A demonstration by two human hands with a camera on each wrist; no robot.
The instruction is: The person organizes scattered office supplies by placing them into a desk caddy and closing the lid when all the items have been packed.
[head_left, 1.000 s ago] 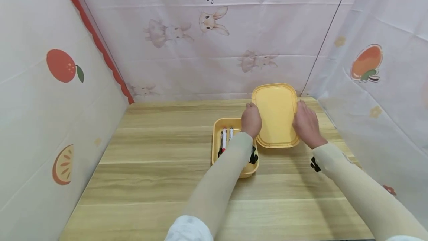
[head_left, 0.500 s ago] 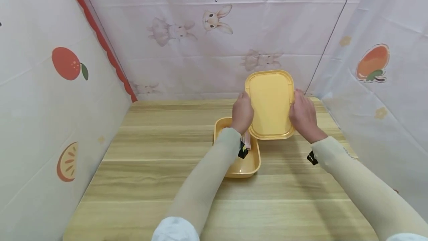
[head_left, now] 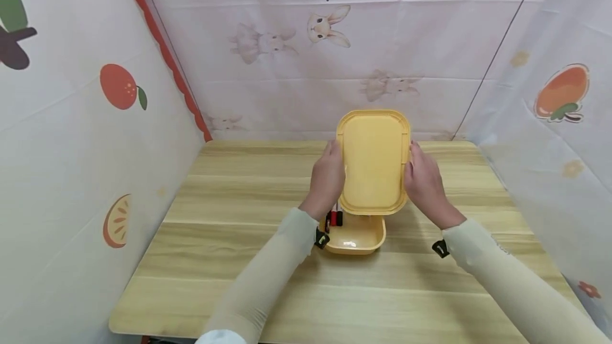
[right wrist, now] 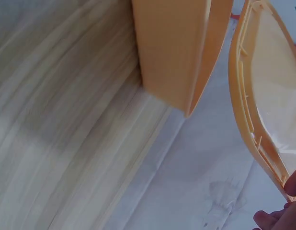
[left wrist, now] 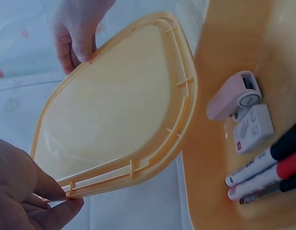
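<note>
A yellow plastic lid [head_left: 374,163] is held up above a yellow box [head_left: 356,248], tilted with its ribbed underside showing. My left hand [head_left: 328,177] pinches its left edge between thumb and fingers. On the opposite edge my right hand [head_left: 425,182] grips the rim. In the left wrist view the open box holds several things: white-barrelled markers [left wrist: 263,165] with black and red caps, a thin dark pen [left wrist: 263,194], a small white box [left wrist: 254,129] and a pink-and-white object [left wrist: 234,96] with a round part. From the head view, the lid and left hand hide much of the box.
The wood-grain table [head_left: 229,259] extends around the box on all sides. A printed cloth wall [head_left: 287,105] stands right behind its far edge, with further cloth walls at left [head_left: 62,174] and right [head_left: 535,185].
Both hands have carried the lid leftward, from beside the box to over its far part. It first rose, then came down a little. The head view has shifted slightly left.
</note>
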